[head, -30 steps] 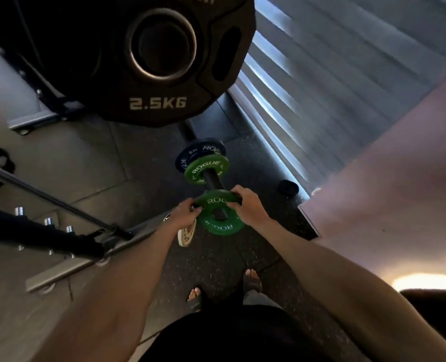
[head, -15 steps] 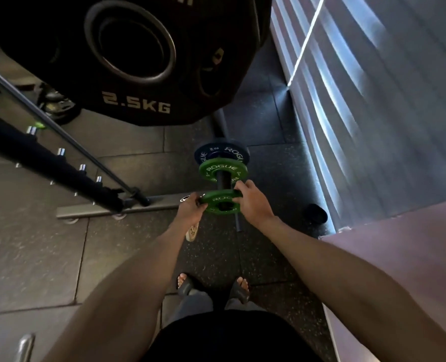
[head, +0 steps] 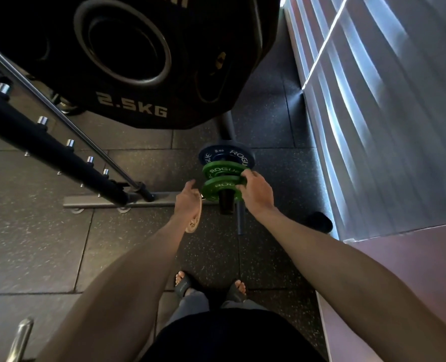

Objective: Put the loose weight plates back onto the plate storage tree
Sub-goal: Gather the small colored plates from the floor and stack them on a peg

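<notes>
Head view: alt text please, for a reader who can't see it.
Seen from above, a person's right hand grips the right edge of the near green plate on a storage tree peg, with a second green plate and a blue plate behind. The left hand hangs open beside its left edge; a black 2.5KG plate fills the upper frame.

Premises: gym weight room. Evidence: speckled rubber floor tiles [head: 33, 231] throughout; large black plate [head: 127, 61] marked 2.5KG, upper left; blue plate [head: 225, 154] and green plates [head: 223, 169] branded Rogue on a peg [head: 227, 202], centre; barbell [head: 60, 113] and pegged black upright [head: 47, 145], left side.
</notes>
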